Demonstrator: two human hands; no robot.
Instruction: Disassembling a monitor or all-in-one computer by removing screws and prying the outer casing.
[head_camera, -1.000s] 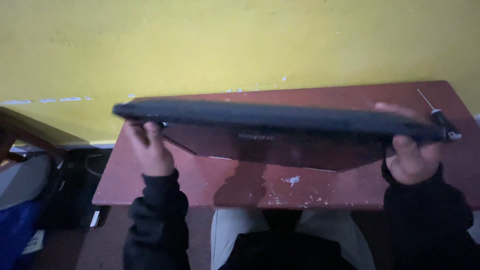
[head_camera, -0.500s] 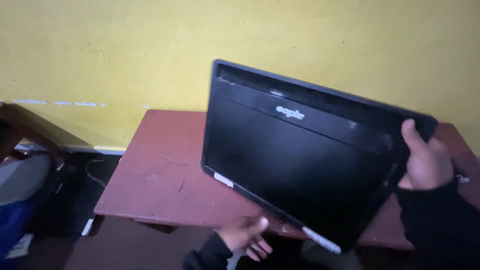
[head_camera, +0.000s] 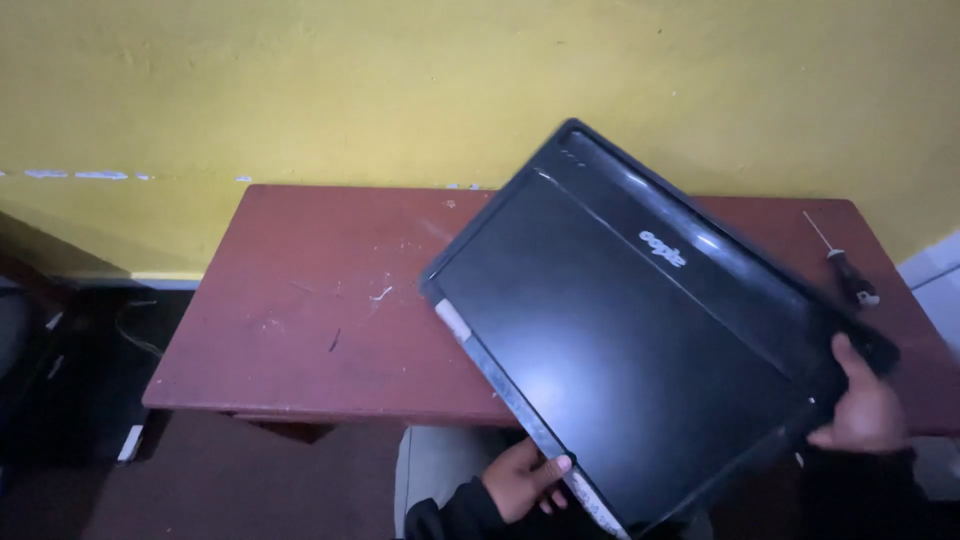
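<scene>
A: Start at the hands. What has hold of what?

B: The right hand (head_camera: 868, 408) is closed over the corner of the flat black monitor panel (head_camera: 640, 330) at about four o'clock, thumb laid on the front bezel and the other fingers hidden behind it. The left hand (head_camera: 525, 482) cups the lower long edge at about seven o'clock, fingers curled onto the pale strip that runs along that side. Both are shut on the panel; neither is free.

A: And the panel itself?

B: Held in the air, tilted, screen towards the camera, its top corner pointing to twelve o'clock against the yellow wall (head_camera: 400, 90). It hangs over the right half of the red-brown table (head_camera: 300, 300) — I can't tell whether any edge touches the wood.

A: How would you keep that hold sound?

B: My judgement: the weight sits on two points on adjacent sides, so the left palm should stay under the edge, not only pinching it, and the right thumb should stay on the bezel rather than pressing the glass. Turn it slowly, keeping the corners away from the wall.

A: Anything near to knock?

B: A screwdriver (head_camera: 845, 268) with a dark handle lies on the table at two o'clock, just beside the panel's upper right edge. To the left, at nine o'clock, the floor is dark — some cables, too dim to read.
</scene>
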